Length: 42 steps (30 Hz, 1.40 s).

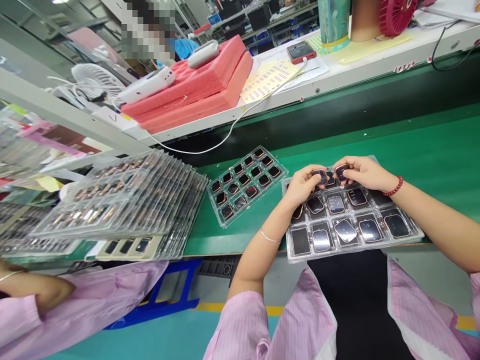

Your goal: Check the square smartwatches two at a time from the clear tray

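Note:
Between thumb and fingers, my left hand (305,184) grips a square watch face (320,176) with a dark screen. My right hand (359,172) pinches a similar watch face (341,172) close beside it. Both hands are over the far row of a clear plastic tray (300,255) at the bench's front edge. Several rounded-square watch faces with gold-coloured rims, such as one glossy watch face (345,231), lie in its compartments. Some of them sit tilted. The near-left compartment (301,241) shows only a dark bottom. My hands cover part of the far row.
A second tray (224,222) of watch faces lies on the green bench to the left. Farther left rises a tall stack of clear trays (165,200). Pink foam blocks (225,75), a phone (301,51) and a white cable (210,151) are on the shelf. A co-worker's arm (33,290) shows at lower left.

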### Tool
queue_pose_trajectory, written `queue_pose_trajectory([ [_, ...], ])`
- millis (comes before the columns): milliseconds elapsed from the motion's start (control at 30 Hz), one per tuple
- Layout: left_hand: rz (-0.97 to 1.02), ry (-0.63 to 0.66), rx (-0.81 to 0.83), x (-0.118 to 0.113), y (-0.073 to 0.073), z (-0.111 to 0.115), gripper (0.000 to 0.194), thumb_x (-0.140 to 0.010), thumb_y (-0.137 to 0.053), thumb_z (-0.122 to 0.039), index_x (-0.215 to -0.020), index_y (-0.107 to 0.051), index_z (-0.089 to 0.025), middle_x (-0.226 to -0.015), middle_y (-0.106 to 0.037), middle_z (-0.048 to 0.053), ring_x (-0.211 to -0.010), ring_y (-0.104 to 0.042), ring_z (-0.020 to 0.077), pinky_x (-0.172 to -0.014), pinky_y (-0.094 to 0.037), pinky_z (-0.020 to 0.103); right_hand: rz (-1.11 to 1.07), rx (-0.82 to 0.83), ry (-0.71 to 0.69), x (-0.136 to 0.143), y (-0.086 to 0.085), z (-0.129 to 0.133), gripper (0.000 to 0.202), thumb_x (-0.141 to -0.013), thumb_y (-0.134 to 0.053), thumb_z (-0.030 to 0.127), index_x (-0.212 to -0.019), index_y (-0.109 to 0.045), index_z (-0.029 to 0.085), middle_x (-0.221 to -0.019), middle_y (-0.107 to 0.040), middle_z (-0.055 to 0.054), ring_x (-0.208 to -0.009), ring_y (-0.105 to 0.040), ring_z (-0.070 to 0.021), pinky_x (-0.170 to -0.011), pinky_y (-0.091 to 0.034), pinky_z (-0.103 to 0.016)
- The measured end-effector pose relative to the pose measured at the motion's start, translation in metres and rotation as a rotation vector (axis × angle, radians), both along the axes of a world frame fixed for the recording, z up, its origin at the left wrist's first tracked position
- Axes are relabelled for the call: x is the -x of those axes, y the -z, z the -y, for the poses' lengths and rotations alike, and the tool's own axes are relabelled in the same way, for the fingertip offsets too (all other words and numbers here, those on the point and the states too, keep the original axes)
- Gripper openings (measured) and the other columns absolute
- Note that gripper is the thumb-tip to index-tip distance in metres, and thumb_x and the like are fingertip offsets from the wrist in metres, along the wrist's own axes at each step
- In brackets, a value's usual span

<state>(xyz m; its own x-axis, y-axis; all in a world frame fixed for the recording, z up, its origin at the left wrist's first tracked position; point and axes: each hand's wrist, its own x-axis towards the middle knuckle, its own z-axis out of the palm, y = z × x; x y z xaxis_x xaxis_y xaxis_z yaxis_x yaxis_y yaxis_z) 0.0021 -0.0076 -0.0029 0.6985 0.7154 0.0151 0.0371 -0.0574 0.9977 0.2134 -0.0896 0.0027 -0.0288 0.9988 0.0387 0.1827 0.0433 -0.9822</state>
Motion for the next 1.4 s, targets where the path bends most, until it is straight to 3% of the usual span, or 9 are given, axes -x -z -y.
queue_pose_trajectory([
  [100,0.034,0.001,-0.018,0.0003,0.0007,-0.0004,0.037,-0.078,-0.073,-0.031,-0.111,-0.065,-0.017,-0.099,-0.076,0.007,-0.074,-0.068,0.0133,-0.062,-0.050,0.023,0.001,-0.020,0.019,-0.0007,0.0016,-0.0005,0.034,-0.078,-0.066,0.015,-0.112,-0.067,0.021,-0.095,-0.075,-0.005,-0.079,-0.074,-0.0210,-0.061,-0.062,-0.031],
  [267,0.049,-0.013,-0.029,0.0011,-0.0004,-0.0005,0.036,-0.076,-0.074,-0.029,-0.108,-0.064,-0.016,-0.095,-0.074,0.007,-0.077,-0.068,0.0151,-0.074,-0.054,0.028,0.028,-0.019,-0.025,-0.0022,0.0032,-0.0008,0.038,-0.076,-0.063,0.014,-0.113,-0.067,0.020,-0.104,-0.076,-0.008,-0.084,-0.074,-0.0221,-0.070,-0.064,-0.036],
  [700,0.076,-0.007,-0.047,0.0009,-0.0009,-0.0007,0.033,-0.076,-0.069,-0.024,-0.108,-0.061,-0.017,-0.093,-0.074,0.006,-0.077,-0.068,0.0153,-0.075,-0.055,0.029,0.029,-0.035,-0.046,-0.0011,0.0015,-0.0002,0.034,-0.074,-0.060,0.014,-0.107,-0.067,0.019,-0.097,-0.076,-0.007,-0.076,-0.073,-0.0196,-0.068,-0.061,-0.034],
  [833,0.092,-0.001,-0.059,0.0009,0.0011,-0.0016,0.039,-0.073,-0.071,-0.020,-0.110,-0.061,-0.017,-0.099,-0.073,0.006,-0.086,-0.068,0.0158,-0.082,-0.054,0.030,0.011,-0.062,-0.053,-0.0002,-0.0002,0.0003,0.036,-0.072,-0.063,0.016,-0.107,-0.067,0.019,-0.100,-0.075,-0.007,-0.082,-0.073,-0.0210,-0.079,-0.062,-0.039],
  [1033,0.079,0.007,-0.032,0.0015,0.0025,-0.0027,0.035,-0.078,-0.072,-0.028,-0.109,-0.062,-0.017,-0.094,-0.073,0.006,-0.077,-0.067,0.0144,-0.074,-0.054,0.029,0.047,-0.030,-0.057,-0.0011,0.0006,-0.0001,0.032,-0.077,-0.061,0.018,-0.108,-0.068,0.019,-0.099,-0.075,-0.008,-0.079,-0.073,-0.0222,-0.073,-0.062,-0.040],
  [1233,0.090,0.018,-0.054,0.0008,0.0036,-0.0027,0.042,-0.073,-0.074,-0.022,-0.113,-0.061,-0.017,-0.102,-0.073,0.006,-0.092,-0.069,0.0170,-0.085,-0.054,0.030,0.016,-0.081,-0.082,-0.0015,0.0015,-0.0001,0.040,-0.073,-0.063,0.014,-0.113,-0.066,0.019,-0.107,-0.075,-0.008,-0.088,-0.074,-0.0224,-0.084,-0.062,-0.041],
  [1400,0.091,0.022,-0.028,0.0009,0.0043,-0.0032,0.036,-0.077,-0.072,-0.025,-0.109,-0.061,-0.016,-0.093,-0.074,0.006,-0.079,-0.068,0.0149,-0.075,-0.054,0.029,0.043,-0.054,-0.085,-0.0021,0.0021,-0.0004,0.036,-0.076,-0.060,0.015,-0.112,-0.066,0.019,-0.104,-0.075,-0.008,-0.084,-0.074,-0.0213,-0.079,-0.063,-0.039],
])
